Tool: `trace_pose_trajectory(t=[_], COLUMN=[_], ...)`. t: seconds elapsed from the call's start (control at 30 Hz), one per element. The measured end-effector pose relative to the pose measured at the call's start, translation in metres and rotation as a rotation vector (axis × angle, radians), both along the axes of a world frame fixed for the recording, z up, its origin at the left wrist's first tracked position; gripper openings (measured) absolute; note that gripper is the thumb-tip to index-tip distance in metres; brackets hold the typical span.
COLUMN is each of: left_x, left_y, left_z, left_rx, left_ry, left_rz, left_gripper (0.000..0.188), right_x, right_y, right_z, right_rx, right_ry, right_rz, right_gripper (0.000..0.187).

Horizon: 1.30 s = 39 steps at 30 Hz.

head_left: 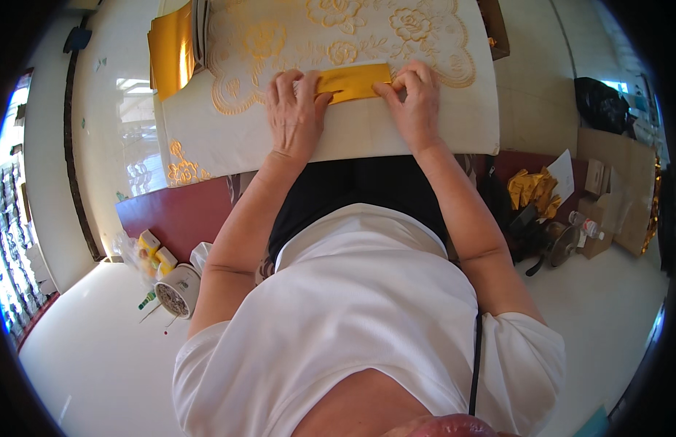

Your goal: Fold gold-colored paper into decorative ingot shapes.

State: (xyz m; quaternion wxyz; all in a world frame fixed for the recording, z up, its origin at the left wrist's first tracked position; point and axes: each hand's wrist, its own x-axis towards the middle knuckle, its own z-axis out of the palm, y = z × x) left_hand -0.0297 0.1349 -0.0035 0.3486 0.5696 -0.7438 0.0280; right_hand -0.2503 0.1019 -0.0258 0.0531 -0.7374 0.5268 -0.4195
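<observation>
A strip of shiny gold foil paper [358,82], apparently folded, lies across the table between my two hands. My left hand [296,116] grips its left end, the thumb on the near edge and the other fingers bent over the far side. At the right end, my right hand [414,105] pinches the paper between thumb and curled fingers. A dark crease or gap shows in the strip near my left thumb. Beneath it is a table with a pale cloth [229,142] embroidered with gold flowers.
A stack of gold foil sheets [169,54] overhangs the table's left edge. Right of me, crumpled or folded gold pieces [533,191] lie on a red bench beside a plastic bottle [587,224] and cardboard boxes [594,178]. A white bucket [179,280] stands at my left.
</observation>
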Motion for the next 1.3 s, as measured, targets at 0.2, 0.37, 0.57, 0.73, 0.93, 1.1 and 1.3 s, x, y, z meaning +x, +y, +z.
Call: trace_pose_trajectory(t=[0.2, 0.37, 0.57, 0.73, 0.93, 1.1, 1.3], left_x=[-0.015, -0.029, -0.024, -0.021, 0.006, 0.033, 0.031], left_y=[0.007, 0.021, 0.022, 0.020, 0.024, 0.036, 0.010], left_z=[0.006, -0.005, -0.011, -0.004, 0.004, 0.011, 0.015], left_rx=[0.081, 0.225, 0.320, 0.319, 0.383, 0.337, 0.080], left_ry=[-0.167, -0.104, -0.120, -0.133, -0.198, -0.187, -0.243], left_rz=[-0.358, -0.437, -0.454, -0.489, -0.475, -0.394, -0.377], left_gripper=[0.056, 0.062, 0.093, 0.101, 0.095, 0.073, 0.036], right_x=[0.002, 0.006, 0.013, 0.010, -0.005, -0.005, 0.006], right_y=[0.004, 0.005, 0.020, 0.044, 0.047, 0.045, 0.029], right_z=[0.001, 0.003, 0.003, -0.003, 0.001, 0.002, 0.012], right_rx=[0.075, 0.043, -0.075, 0.080, 0.147, 0.100, -0.008], right_ry=[-0.031, -0.085, 0.024, 0.134, 0.267, 0.324, 0.292], right_rz=[0.000, -0.022, 0.056, 0.292, 0.299, 0.263, 0.234], right_gripper=[0.036, 0.036, 0.026, 0.057, 0.056, 0.053, 0.043])
